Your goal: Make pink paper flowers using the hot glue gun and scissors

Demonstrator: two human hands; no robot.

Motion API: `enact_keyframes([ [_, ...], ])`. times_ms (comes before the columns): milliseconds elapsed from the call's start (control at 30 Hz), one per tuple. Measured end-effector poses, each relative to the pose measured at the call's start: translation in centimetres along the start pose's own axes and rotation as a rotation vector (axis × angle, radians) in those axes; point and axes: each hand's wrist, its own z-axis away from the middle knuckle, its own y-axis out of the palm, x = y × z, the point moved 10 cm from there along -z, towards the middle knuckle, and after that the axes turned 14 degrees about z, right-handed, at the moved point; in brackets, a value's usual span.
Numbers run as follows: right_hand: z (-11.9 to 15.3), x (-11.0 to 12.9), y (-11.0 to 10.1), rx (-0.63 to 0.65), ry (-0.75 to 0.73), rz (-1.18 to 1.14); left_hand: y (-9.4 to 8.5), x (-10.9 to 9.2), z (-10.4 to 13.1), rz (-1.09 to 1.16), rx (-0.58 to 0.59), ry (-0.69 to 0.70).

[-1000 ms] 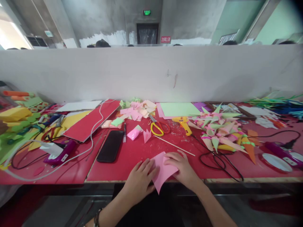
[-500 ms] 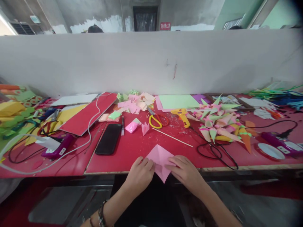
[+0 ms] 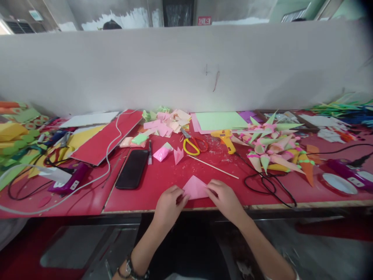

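Note:
A pink paper (image 3: 195,188), folded into a triangle with its point away from me, lies at the front edge of the red table (image 3: 163,194). My left hand (image 3: 170,204) pinches its left corner, and my right hand (image 3: 224,200) pinches the right corner. Beyond the paper are a small folded pink piece (image 3: 178,156), a pink packet (image 3: 162,153) and a thin wooden stick (image 3: 214,167). Scissors with a yellow and a red handle (image 3: 191,147) lie farther back.
A black phone (image 3: 132,169) lies at left, beside a red board (image 3: 106,138). A yellow glue gun (image 3: 225,140), its black cord (image 3: 269,186) and a pile of paper cones (image 3: 271,146) are at right. A grey partition (image 3: 145,70) stands behind.
The pink paper has gone from an open diamond to a triangle, its near point folded up. Both hands have shifted to its side corners, and the view has tilted slightly down.

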Motion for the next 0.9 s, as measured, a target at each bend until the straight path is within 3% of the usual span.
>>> enact_keyframes([
  [333, -0.2, -0.1, 0.4, -0.044, 0.119, 0.369, -0.2, 0.1, -0.6, -0.246, -0.05, -0.073],
  [900, -1.1, -0.2, 1.1, 0.064, 0.145, 0.436, 0.4, 0.4, -1.6, -0.452, 0.048, -0.14],
])
